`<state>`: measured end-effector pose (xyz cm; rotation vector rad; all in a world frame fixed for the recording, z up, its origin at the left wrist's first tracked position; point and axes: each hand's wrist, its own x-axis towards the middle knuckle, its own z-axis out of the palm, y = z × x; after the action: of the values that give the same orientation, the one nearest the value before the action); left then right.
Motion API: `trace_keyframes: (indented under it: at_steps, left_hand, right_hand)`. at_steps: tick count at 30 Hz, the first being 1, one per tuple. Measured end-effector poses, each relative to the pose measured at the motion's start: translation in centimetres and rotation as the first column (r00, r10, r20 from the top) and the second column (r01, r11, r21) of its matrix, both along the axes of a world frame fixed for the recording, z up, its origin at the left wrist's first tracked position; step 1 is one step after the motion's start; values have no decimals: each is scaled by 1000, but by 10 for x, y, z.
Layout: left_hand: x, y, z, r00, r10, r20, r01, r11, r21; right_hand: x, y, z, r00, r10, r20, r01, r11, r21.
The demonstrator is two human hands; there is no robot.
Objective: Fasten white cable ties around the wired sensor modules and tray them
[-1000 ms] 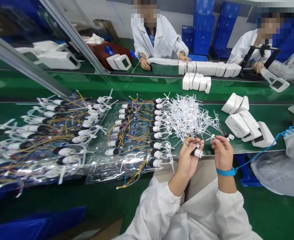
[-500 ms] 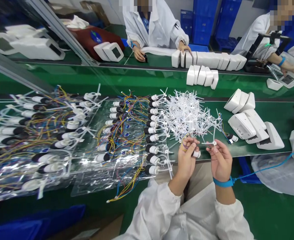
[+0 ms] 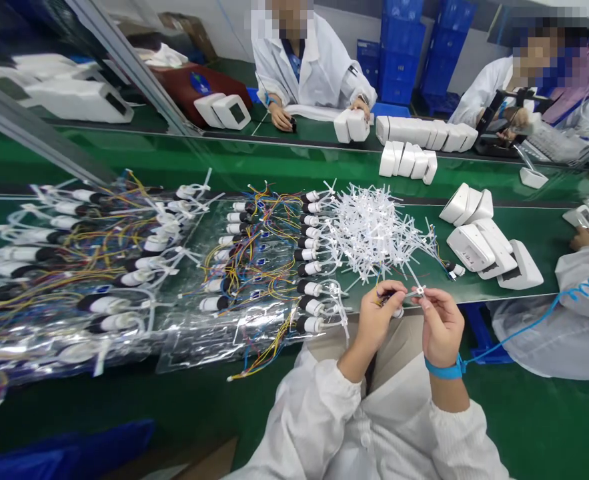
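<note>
Close above the green bench [image 3: 479, 285] edge, the left hand [image 3: 377, 313] pinches a small wired cylinder [image 3: 397, 312], and the right hand [image 3: 441, 327] pinches a white cable tie [image 3: 417, 292] against it. Just beyond lies a cable-tie pile [image 3: 369, 230]; rows of wired cylinders [image 3: 309, 267] crowd its left, white housings [image 3: 484, 247] its right.

I'm facing a long green workbench [image 3: 284, 170], a slanted grey metal rail [image 3: 129, 67] to my left, and stacked blue plastic crates [image 3: 399, 47] against the pale wall [image 3: 341, 30].

cable-tie heap [image 3: 374, 230] ahead, white housings [image 3: 479, 243] right, bare belt [image 3: 274, 167] beyond
</note>
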<state>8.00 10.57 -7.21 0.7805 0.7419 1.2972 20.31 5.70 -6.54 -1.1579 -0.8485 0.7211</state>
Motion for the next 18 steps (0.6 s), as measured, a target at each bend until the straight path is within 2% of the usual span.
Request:
trace_keyframes:
  at_steps: [5, 10, 14, 18]
  left_hand:
    - [-2, -15, 9, 1000, -2, 26, 1, 999, 33]
    - [-2, -31, 19, 993, 20, 114, -20, 1000, 6]
    - [-3, -40, 28, 967, 106, 230, -87, 992, -89]
    - [-10, -43, 40, 931, 209, 300, -169, 974, -154]
  right_hand:
    - [-8, -12, 17, 996, -20, -83, 29, 994, 107]
    - [-11, -25, 32, 994, 18, -111, -1, 989, 149]
    - [-20, -39, 31, 980, 73, -184, -36, 980, 194]
    - [-33, -55, 22, 970, 176, -170, -148, 975, 168]
